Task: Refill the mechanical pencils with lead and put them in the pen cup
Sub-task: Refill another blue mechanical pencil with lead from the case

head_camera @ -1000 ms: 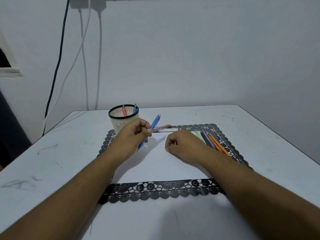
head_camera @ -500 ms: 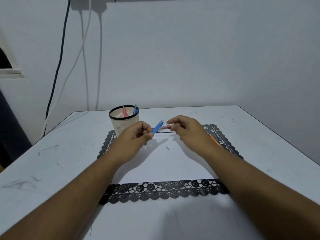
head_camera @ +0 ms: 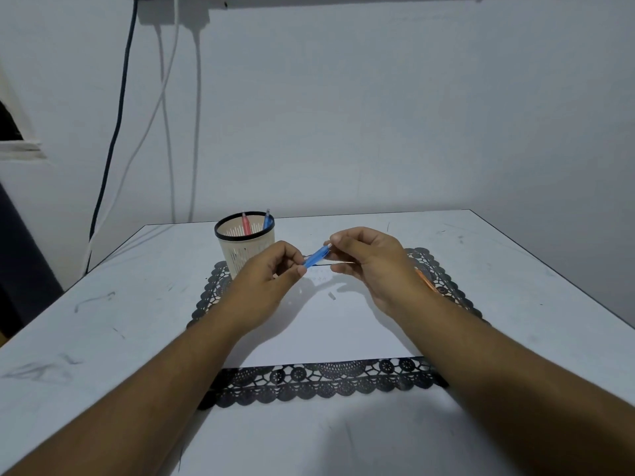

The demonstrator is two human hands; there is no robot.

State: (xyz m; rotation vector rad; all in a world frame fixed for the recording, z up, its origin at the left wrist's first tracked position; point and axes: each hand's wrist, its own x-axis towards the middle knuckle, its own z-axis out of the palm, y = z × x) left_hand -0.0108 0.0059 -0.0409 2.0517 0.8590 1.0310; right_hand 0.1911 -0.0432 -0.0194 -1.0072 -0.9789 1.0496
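My left hand [head_camera: 271, 276] pinches a blue mechanical pencil [head_camera: 316, 256] by its lower end above the mat. My right hand [head_camera: 369, 261] has its thumb and fingertips at the pencil's upper end; what they hold there is too small to tell. A cream pen cup [head_camera: 240, 247] with a black rim stands behind my left hand, with a red pencil [head_camera: 246, 224] and a blue pencil [head_camera: 266, 219] in it. An orange pencil [head_camera: 426, 281] shows on the mat behind my right wrist; others there are hidden. A small pale piece [head_camera: 331, 296] lies on the white sheet.
A white sheet [head_camera: 326, 331] lies on a black lace mat [head_camera: 319, 377] in the middle of a scuffed white table [head_camera: 103, 321]. Cables [head_camera: 165, 115] hang down the wall behind the table's left rear corner.
My right hand rose from the mat to the blue pencil's upper end, leaving a small pale piece on the sheet. The pinkish lead tube seen near the pencil earlier no longer shows.
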